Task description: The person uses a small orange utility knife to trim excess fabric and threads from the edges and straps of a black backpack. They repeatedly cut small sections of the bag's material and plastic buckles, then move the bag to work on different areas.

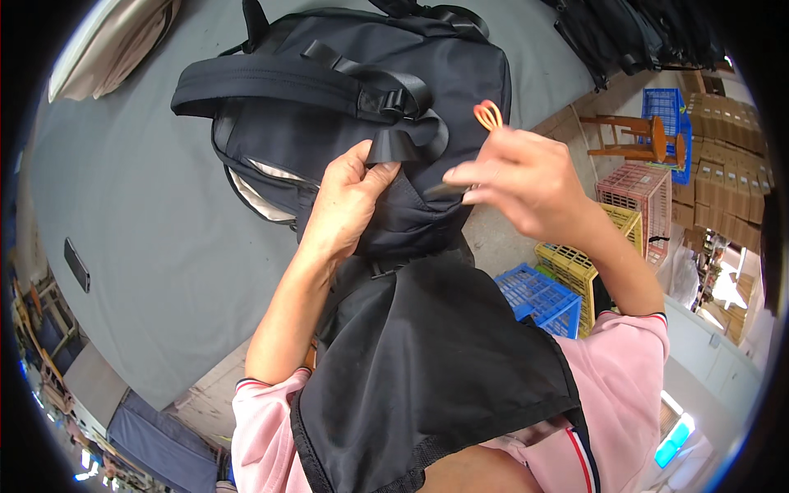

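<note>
Head view: black backpack [345, 90] on grey table [148, 230], lower end hanging over edge toward person. Left hand [345, 205] clamped on its fabric; right hand [518, 181] beside, fingers pinched on orange-handled snips [486, 115].

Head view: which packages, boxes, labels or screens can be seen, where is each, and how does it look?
Cardboard boxes: far right, stacked in rows, brown, box-shaped.
Plastic crates: right of the backpack, on the floor; blue, yellow and pink, open lattice walls.
Dark flat device: left, on the grey table; slim black rectangle, perhaps a phone, its screen dark.
No readable label or sign shows on the backpack.
</note>
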The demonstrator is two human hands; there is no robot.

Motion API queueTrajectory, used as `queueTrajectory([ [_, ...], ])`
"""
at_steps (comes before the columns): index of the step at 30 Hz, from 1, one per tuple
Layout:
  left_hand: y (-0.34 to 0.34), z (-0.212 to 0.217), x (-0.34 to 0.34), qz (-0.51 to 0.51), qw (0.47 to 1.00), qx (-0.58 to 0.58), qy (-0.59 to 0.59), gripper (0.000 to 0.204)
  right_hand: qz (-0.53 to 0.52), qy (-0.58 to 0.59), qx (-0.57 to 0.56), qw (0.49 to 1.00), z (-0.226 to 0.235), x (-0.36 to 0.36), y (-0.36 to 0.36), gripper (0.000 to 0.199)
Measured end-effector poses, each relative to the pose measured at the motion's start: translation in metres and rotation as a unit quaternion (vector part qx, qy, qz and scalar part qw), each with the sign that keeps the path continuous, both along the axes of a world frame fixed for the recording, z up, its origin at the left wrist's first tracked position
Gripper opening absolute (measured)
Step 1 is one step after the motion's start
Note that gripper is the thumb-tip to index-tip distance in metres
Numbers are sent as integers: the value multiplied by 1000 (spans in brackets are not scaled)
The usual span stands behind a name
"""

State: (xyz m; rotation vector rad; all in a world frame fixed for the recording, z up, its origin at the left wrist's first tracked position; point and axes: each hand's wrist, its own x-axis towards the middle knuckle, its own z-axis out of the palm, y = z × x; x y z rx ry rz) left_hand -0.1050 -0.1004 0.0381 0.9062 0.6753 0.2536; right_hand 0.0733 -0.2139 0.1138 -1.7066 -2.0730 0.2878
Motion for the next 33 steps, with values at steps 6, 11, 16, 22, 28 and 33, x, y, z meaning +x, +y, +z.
queueTrajectory([
  [6,2,-3,-3,-10,1000,-2,17,15,70,-65,-63,993,14,0,6,20],
  [11,1,3,-2,-5,1000,-21,10,16,130,-88,-38,987,16,-3,13,20],
  [16,2,-1,-6,-6,1000,13,14,15,107,-90,-48,989,18,-4,10,19],
  [22,-11,4,-28,115,988,-36,-96,16,-74,170,-59,981,-19,-16,-19,23],
  [28,-22,-10,-51,201,943,-157,-214,25,-107,217,-90,966,-31,-31,-28,25],
  [33,-16,24,-60,252,939,37,-234,18,-159,252,61,953,-21,-21,-20,35],
])
